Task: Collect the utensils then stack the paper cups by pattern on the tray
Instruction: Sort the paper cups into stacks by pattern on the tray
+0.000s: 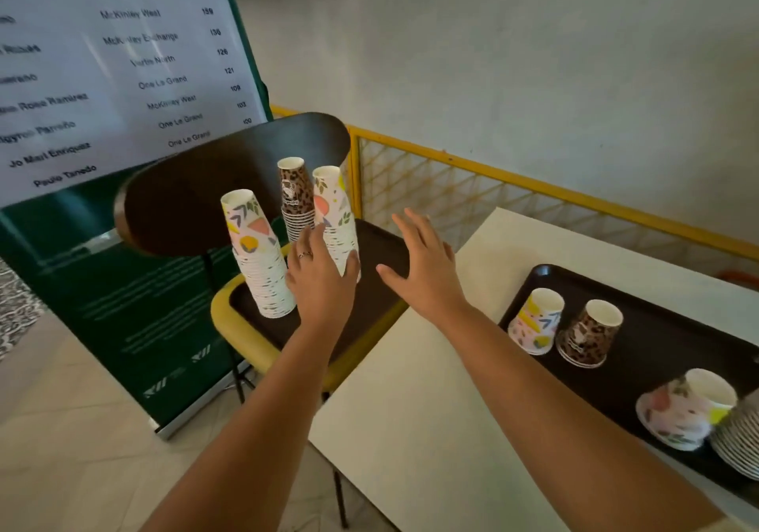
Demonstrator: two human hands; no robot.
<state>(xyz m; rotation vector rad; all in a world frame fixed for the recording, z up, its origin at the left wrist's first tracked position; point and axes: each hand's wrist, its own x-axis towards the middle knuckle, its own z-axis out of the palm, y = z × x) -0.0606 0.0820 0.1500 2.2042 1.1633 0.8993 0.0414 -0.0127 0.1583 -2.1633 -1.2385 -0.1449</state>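
On a dark tray (382, 244) resting on a chair seat stand three upside-down stacks of paper cups: a floral stack (258, 256) on the left, a leopard-print stack (295, 198) behind, and a second floral stack (334, 211) on the right. My left hand (320, 281) is at the base of that right floral stack, with its thumb across the front and its fingers on the far left side. My right hand (427, 264) hovers flat over the tray's right part, fingers spread, holding nothing. No utensils are visible.
A second dark tray (657, 338) lies on the white table (410, 408) at right, carrying a floral cup (536, 322), a leopard cup (591, 334), a tipped floral cup (686, 412) and a lying stack (739, 441). The chair back (197, 194), a banner (102, 79) and a yellow railing (493, 170) stand behind.
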